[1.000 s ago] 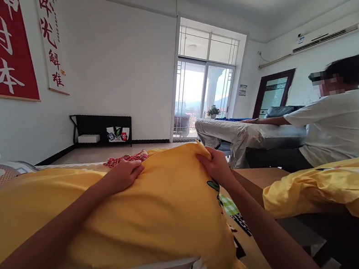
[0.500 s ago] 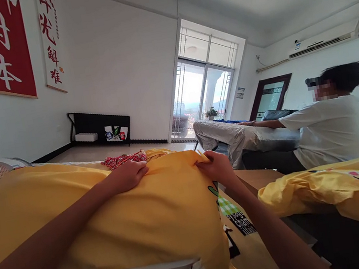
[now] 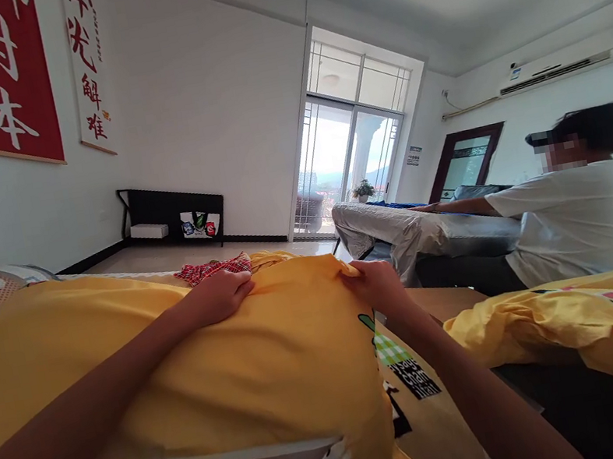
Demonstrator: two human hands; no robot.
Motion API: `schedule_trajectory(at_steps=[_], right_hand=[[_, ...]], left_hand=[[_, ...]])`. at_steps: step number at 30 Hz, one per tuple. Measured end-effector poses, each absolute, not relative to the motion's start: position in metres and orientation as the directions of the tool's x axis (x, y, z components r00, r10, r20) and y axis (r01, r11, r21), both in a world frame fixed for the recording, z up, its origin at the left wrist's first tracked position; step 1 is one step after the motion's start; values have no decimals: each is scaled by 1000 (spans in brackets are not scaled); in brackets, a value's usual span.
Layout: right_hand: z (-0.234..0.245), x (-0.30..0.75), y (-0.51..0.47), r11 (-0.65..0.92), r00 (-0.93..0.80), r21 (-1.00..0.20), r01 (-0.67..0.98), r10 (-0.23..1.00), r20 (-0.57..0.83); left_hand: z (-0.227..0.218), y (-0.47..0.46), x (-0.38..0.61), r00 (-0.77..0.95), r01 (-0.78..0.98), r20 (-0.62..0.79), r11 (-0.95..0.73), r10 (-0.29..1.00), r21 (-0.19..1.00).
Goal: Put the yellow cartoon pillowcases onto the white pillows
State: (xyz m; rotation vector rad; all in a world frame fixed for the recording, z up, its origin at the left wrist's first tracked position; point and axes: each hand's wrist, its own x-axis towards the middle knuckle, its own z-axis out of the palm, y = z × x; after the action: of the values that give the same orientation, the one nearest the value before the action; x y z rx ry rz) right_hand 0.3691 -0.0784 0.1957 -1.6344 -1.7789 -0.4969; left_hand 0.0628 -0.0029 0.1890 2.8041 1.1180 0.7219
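A large yellow fabric cover (image 3: 281, 353) spreads in front of me, with a long slit near its lower edge where white shows through. My left hand (image 3: 223, 293) rests at the cover's far edge, its fingers curled on the cloth and partly hidden. At the far right corner, my right hand (image 3: 375, 281) pinches the fabric between thumb and fingers. Beside the left hand lies a red checked cloth (image 3: 210, 269). Printed yellow cloth with a green check patch (image 3: 393, 350) and black lettering hangs below my right wrist.
More crumpled yellow cloth (image 3: 584, 323) lies on a dark surface to the right. A person in a white shirt (image 3: 583, 220) sits behind it, reaching toward a table with a silvery cover (image 3: 388, 221). A low black bench (image 3: 173, 213) stands by the far wall.
The view has shifted slightly. Both hands keep their places on the yellow cover, and the seated person's arm extends a little differently over the covered table.
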Motion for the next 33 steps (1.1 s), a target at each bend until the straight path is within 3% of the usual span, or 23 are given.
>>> schedule_trajectory(at_steps=[3,7,10,13,17,19,21,24,29,33], right_hand=[[199,373,-79,181,29,-216,959,699,715],[197,379,-75,242,116,-386,890,699,706],[194,380,-76,239,139,-419,876,706,694],[195,369,-83,97,144,-296,950,706,693],[201,345,-90,-209,161,5,978,770,618],[205,340,-89,-259,189,25,966,764,616],[210,344,-86,-193,231,-131,972,715,660],[213,359,-82,53,249,-385,921,680,690],[205,383,-82,321,131,-533,782,753,645],[192,389,-78,388,126,-656,647,794,595]], left_hand=[[194,-1,61,628,616,428,-751,650,237],[201,0,58,589,627,448,-730,672,272],[200,3,56,595,609,459,-743,660,279],[194,5,58,607,587,454,-753,652,297],[191,3,60,632,588,440,-765,638,263],[191,2,59,640,593,446,-771,626,231],[191,3,55,634,596,459,-771,623,224],[188,7,49,615,604,459,-757,641,249],[183,11,46,586,618,453,-732,672,287],[183,10,47,589,613,447,-733,673,296]])
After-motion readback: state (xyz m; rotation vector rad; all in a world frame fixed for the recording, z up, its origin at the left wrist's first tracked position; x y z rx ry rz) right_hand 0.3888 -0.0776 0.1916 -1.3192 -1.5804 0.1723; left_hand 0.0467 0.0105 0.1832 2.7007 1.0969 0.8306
